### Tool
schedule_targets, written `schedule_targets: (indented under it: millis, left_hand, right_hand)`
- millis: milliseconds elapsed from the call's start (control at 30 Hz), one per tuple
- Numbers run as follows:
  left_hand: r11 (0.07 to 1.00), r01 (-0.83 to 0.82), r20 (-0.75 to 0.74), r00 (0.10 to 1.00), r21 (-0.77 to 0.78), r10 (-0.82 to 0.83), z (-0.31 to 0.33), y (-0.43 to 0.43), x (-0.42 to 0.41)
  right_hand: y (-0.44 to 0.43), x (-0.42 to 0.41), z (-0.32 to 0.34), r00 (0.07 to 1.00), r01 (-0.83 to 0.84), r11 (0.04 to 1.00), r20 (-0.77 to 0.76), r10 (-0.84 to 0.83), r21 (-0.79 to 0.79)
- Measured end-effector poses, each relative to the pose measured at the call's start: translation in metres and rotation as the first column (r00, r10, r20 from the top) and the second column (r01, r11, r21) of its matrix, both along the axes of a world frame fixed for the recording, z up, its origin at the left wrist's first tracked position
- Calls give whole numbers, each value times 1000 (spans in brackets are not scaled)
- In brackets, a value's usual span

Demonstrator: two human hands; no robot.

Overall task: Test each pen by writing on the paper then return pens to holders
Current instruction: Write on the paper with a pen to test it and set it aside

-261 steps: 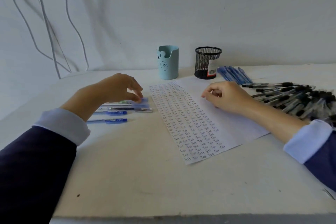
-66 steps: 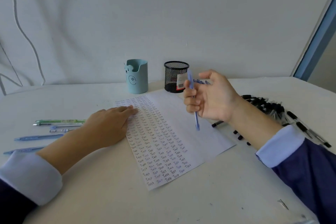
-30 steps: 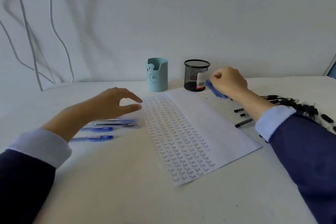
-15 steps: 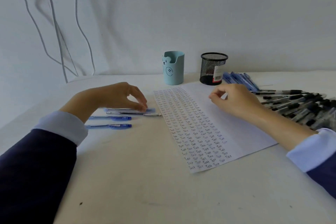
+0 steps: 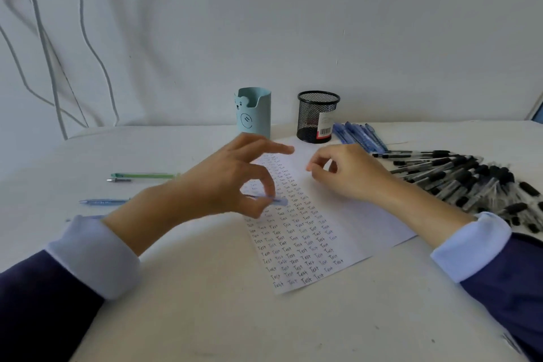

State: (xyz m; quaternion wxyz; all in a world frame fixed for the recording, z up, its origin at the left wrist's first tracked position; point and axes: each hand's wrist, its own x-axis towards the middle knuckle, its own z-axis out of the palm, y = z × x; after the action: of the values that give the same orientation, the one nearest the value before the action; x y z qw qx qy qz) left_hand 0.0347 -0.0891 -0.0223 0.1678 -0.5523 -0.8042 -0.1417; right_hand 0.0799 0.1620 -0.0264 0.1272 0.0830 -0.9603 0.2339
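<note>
My left hand (image 5: 223, 185) pinches a blurred blue pen (image 5: 279, 201) above the paper (image 5: 367, 223), whose left half carries rows of "Test"; my right hand (image 5: 349, 176) rests on the sheet, loosely curled, empty. Testing looks well advanced, yet the bear holder (image 5: 254, 114) and mesh holder (image 5: 317, 114) show no pens: the black pens (image 5: 470, 182), heaped right, and others await return

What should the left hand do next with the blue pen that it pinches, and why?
Probably pass the blue pen to the right hand. The left hand pinches it above the paper, while the right hand rests on the paper's blank part with nothing in it, so it seems ready to write a test word there.
</note>
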Motion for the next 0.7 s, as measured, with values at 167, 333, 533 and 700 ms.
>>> schedule_targets:
  millis: [167, 333, 533, 700]
  left_hand:
    - [999, -37, -35, 999, -13, 36, -4, -2, -4]
    - [937, -344, 59, 938, 62, 341, -3, -30, -29]
    - [871, -489, 154, 858, -42, 489, -9, -32, -37]
    - [881, -460, 151, 868, -112, 472, -12, -16, -19]
  right_hand:
    - [-10, 7, 1, 971, -234, 968, 65, 228, 95]
    - [-28, 16, 2, 881, -472, 853, 142, 451, 221]
    - [-34, 15, -4, 837, -478, 760, -33, 545, 440]
    - [-29, 12, -7, 836, -403, 840, -227, 499, 363]
